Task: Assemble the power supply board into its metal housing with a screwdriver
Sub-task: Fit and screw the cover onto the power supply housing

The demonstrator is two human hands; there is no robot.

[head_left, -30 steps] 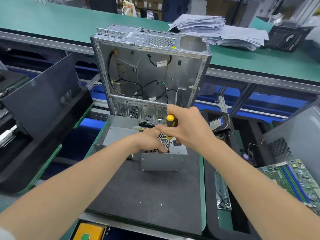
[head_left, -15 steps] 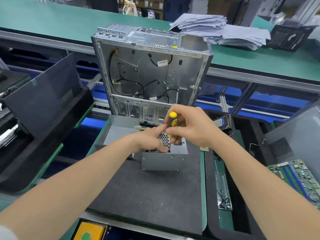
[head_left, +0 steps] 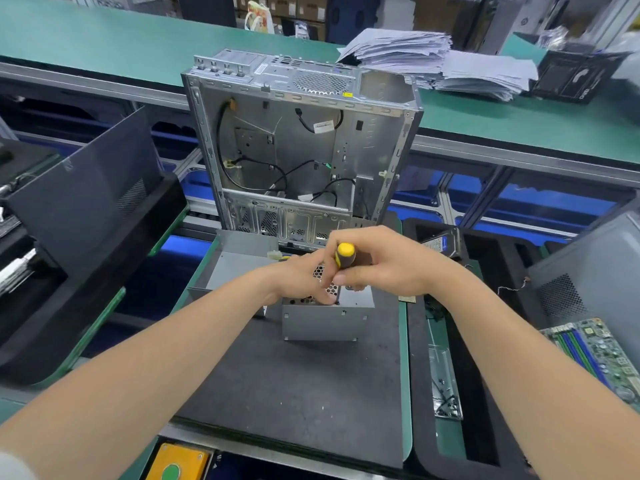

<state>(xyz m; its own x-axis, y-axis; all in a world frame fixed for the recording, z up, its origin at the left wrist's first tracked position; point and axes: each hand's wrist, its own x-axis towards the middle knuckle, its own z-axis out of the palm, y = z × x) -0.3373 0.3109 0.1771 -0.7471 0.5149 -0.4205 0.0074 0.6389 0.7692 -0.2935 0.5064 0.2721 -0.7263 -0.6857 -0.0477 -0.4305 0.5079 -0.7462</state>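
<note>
The power supply housing (head_left: pixel 325 320), a small grey metal box with a perforated top, stood on a dark mat (head_left: pixel 294 386) on the green-edged counter (head_left: pixel 406 358), just in front of an open computer chassis (head_left: pixel 301 143) set upright with loose black cables inside. The right hand (head_left: pixel 384 261) was over the housing's top, its fingers curled round the black-and-yellow handle of a screwdriver (head_left: pixel 344 259), which was held nearly upright and leaned slightly, its yellow cap uppermost. The tip was hidden behind the hands. The left hand (head_left: pixel 301 282) lay on the perforated top, fingers close together and pressed down at the foot of the screwdriver. Whether they pinched the shank or a screw could not be determined. The board inside the housing was not visible. A green motherboard (head_left: pixel 588 348) lay at the right edge, well apart. A stack of papers (head_left: pixel 433 60) sat on the far counter behind the chassis.
</note>
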